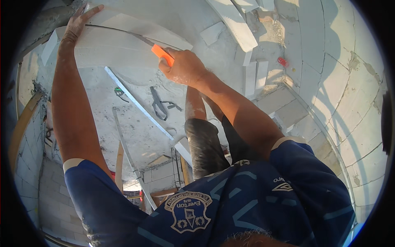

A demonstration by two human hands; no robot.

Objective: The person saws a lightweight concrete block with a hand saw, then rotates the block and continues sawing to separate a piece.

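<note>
A large white aerated block [123, 43] lies across the top of the view. My left hand [77, 24] rests flat on its far left end, fingers spread. My right hand [183, 66] is closed around the orange handle of a hand saw [161, 53]. The saw's thin blade runs up and left through a cut along the block. My dark trouser leg [205, 144] stands below the block.
A long metal straightedge [138, 103] and a dark pair of pliers-like tool [158, 103] lie on the dusty floor. More white blocks [247, 37] are stacked upper right, a red object [282, 61] beside them. A block wall [354, 107] curves along the right.
</note>
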